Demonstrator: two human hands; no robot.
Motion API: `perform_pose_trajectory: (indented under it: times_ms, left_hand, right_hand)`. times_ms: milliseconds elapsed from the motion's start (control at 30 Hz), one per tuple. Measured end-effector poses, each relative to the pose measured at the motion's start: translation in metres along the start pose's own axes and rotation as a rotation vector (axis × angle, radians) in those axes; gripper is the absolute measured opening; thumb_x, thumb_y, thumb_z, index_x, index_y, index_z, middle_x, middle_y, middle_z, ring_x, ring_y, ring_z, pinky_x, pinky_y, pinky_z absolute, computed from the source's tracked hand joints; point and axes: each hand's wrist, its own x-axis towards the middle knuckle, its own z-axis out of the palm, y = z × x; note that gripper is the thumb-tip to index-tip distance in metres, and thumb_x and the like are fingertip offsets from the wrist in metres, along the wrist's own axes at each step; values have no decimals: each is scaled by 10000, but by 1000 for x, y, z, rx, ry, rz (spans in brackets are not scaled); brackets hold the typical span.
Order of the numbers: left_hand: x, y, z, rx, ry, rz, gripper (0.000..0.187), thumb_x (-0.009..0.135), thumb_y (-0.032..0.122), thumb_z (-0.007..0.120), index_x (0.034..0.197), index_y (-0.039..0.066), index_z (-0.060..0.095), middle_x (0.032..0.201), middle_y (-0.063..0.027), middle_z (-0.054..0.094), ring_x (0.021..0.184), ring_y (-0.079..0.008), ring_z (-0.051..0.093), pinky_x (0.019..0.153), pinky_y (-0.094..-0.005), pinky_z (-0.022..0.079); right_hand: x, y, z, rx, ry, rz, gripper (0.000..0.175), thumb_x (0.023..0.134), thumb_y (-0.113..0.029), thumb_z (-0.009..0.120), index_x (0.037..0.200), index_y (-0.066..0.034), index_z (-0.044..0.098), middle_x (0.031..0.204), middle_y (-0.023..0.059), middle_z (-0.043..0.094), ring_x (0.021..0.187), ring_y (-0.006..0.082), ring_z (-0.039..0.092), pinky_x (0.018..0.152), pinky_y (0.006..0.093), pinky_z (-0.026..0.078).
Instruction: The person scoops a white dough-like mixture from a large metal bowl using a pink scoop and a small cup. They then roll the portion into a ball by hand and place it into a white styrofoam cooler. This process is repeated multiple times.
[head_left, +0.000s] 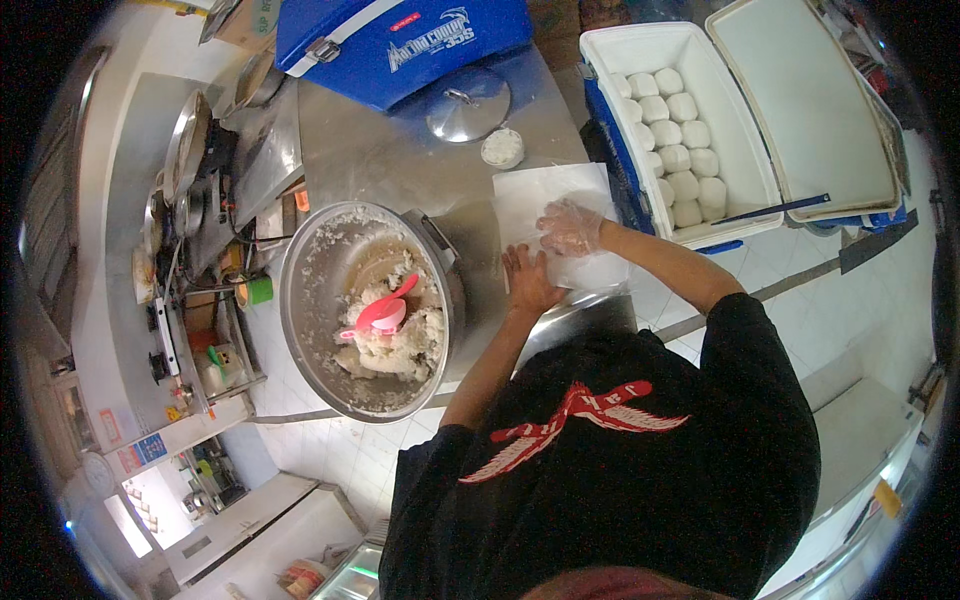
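My left hand (531, 280), bare, rests with spread fingers on the near left edge of a stack of white sheets (551, 184) on the steel table. My right hand (570, 228), in a clear plastic glove, lies on the sheets just above it; whether it grips one cannot be told. Left of my hands stands a large metal pot (290, 300) with cooked white rice (405, 341), a red rice paddle (390, 304) and a pink cup (389, 318). A small bowl of rice (502, 148) stands beyond the sheets, beside a metal lid (469, 105).
An open cooler box (750, 142) at the right holds rows of white wrapped portions (675, 157). A closed blue cooler (420, 45) stands at the table's far end. Pans and a gas stove (217, 195) are at the left.
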Motion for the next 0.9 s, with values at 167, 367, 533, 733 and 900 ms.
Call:
perform_pose_trajectory:
  times_ms: [167,367,533,733,900]
  left_hand:
    - [3,2,18,-122,202,-143,426,833,257,734,1184,26,664,1331,-208,571,1376,-486,432,1181,-640,261]
    - [14,0,-7,-416,211,-162,245,750,55,696,989,79,647,1115,-141,628,1124,-347,576,997,-538,419]
    - [7,7,-7,-206,294,58,256,704,61,736,938,70,633,1074,-156,646,1113,-369,593,1003,-513,444]
    - [25,-49,24,-429,161,204,341,697,102,791,1019,53,689,1150,-170,696,1111,-410,629,986,-510,486]
    - [51,-83,18,-799,-122,-65,285,858,211,765,1074,31,719,980,-144,737,894,-313,691,823,-437,544]
  right_hand:
    - [-43,-37,-28,306,589,243,732,906,-688,583,1481,-237,530,1495,125,477,1347,394,461,1075,660,366]
    - [-100,-93,21,4,243,621,339,929,-327,620,1237,-201,684,1075,58,663,1038,308,610,917,559,439]
    - [-100,-51,22,-20,669,600,174,842,-196,613,985,-194,711,936,40,650,975,259,608,864,439,477]
    - [-118,-12,22,436,300,456,156,915,-230,633,1017,-137,708,1018,64,688,947,292,643,878,438,513]
    - [-95,-11,-3,741,345,705,376,958,-404,647,1028,-41,714,1101,155,704,1060,327,658,921,475,511]
